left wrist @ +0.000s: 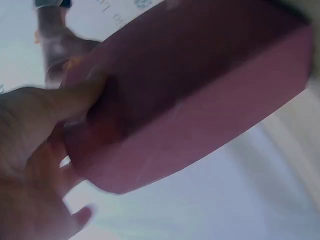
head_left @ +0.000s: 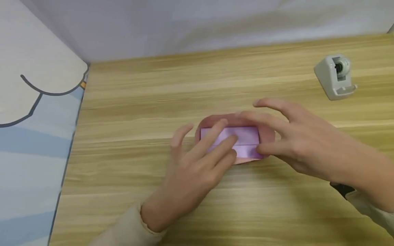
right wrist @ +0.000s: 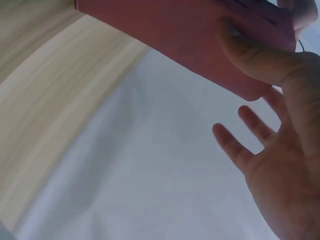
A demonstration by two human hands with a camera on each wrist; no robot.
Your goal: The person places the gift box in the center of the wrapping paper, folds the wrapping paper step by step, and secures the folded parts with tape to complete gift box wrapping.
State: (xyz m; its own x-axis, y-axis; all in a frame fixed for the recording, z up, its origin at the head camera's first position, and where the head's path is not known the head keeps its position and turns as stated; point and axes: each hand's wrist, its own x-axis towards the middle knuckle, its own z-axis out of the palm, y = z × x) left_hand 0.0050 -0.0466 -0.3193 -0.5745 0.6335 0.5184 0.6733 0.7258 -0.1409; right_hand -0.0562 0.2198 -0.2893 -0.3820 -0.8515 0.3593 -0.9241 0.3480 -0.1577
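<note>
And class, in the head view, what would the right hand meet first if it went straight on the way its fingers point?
The pink piece, which the right hand appears to touch. Beyond it on that line lies the left hand, though relative heights are unclear.

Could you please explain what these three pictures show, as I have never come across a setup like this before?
There is no robot here, only a person's two bare hands. The widest picture comes from a camera worn on the head, looking forward and down. The other two come from cameras worn on the left and right wrists, so they show each hand's work close up.

The left hand and right hand together hold a pinkish-red piece with a purple panel on its upper side. I cannot tell what it is made of. Beyond the right hand, a pale tape dispenser stands on the wood-grained table.
</note>
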